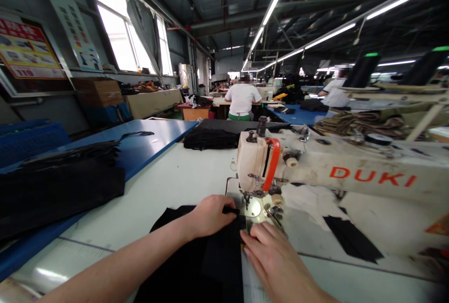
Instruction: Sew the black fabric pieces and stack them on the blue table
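Observation:
A piece of black fabric (206,261) lies on the sewing machine's pale table, its far edge near the needle. My left hand (214,215) is closed on its far edge, thumb and fingers pinching a fold just left of the needle area. At the fabric's right edge, my right hand (268,254) has its fingers bent together with the tips against the cloth. The sewing machine (257,167) stands just beyond both hands, its lit needle plate (253,207) beside my left fingertips.
Black fabric pieces (59,186) are piled on a blue table (157,130) at left. Another black stack (210,138) lies behind the machine. Dark strips (352,238) rest under its arm. A person in white (242,98) sits farther ahead; another person (336,91) is at right.

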A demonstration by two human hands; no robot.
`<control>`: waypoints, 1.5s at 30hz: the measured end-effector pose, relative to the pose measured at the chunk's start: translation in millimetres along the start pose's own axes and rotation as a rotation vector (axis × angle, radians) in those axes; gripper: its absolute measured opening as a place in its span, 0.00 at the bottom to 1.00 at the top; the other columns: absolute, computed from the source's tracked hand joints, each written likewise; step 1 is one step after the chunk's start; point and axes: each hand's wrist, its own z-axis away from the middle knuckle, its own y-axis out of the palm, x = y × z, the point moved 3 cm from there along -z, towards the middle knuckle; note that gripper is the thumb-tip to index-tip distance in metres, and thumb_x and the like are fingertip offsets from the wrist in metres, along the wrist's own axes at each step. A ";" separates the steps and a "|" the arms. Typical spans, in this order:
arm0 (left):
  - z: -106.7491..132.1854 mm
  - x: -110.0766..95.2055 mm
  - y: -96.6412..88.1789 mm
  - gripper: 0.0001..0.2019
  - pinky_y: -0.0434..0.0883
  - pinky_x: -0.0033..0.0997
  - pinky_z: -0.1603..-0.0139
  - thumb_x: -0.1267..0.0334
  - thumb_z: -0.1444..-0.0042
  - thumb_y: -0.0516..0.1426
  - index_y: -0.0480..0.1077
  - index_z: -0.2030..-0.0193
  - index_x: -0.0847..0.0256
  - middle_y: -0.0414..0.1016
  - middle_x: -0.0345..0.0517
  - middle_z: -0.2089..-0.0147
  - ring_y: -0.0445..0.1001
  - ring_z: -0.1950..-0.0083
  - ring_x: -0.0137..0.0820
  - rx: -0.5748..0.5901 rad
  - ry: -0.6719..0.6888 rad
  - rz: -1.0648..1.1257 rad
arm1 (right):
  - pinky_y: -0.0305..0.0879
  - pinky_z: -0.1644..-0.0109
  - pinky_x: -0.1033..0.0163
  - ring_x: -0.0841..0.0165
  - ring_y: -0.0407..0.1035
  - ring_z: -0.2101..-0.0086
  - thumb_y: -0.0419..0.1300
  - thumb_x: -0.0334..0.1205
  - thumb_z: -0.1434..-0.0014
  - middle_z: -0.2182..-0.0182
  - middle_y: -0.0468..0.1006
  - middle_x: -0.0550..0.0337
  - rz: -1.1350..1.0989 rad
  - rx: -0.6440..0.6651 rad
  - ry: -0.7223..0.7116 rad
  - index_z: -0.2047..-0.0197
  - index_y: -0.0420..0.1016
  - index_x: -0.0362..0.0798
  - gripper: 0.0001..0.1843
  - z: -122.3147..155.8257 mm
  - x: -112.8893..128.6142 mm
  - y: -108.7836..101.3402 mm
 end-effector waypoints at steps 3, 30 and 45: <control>-0.4 -0.7 0.3 0.08 0.67 0.28 0.61 0.62 0.49 0.56 0.73 0.62 0.57 0.77 0.40 0.62 0.74 0.60 0.35 -0.005 0.016 -0.013 | 0.64 0.58 0.56 0.62 0.63 0.62 0.50 0.31 0.38 0.65 0.69 0.55 -0.052 0.015 0.001 0.54 0.72 0.47 0.13 0.4 -1.1 -3.4; 54.9 -15.4 8.5 0.17 0.62 0.38 0.40 0.65 0.37 0.48 0.64 0.42 0.58 0.67 0.47 0.42 0.64 0.41 0.37 -0.049 0.467 -0.295 | 0.62 0.58 0.58 0.63 0.63 0.63 0.52 0.26 0.41 0.68 0.68 0.57 0.208 0.034 -0.080 0.62 0.72 0.47 0.10 -15.2 -12.9 -10.9; 14.5 -4.9 6.6 0.17 0.59 0.40 0.38 0.64 0.37 0.49 0.65 0.42 0.57 0.66 0.48 0.40 0.63 0.40 0.38 -0.012 0.549 -0.229 | 0.58 0.62 0.59 0.64 0.62 0.65 0.50 0.28 0.39 0.69 0.68 0.57 0.229 -0.004 -0.003 0.66 0.70 0.47 0.10 -27.6 -38.6 -11.4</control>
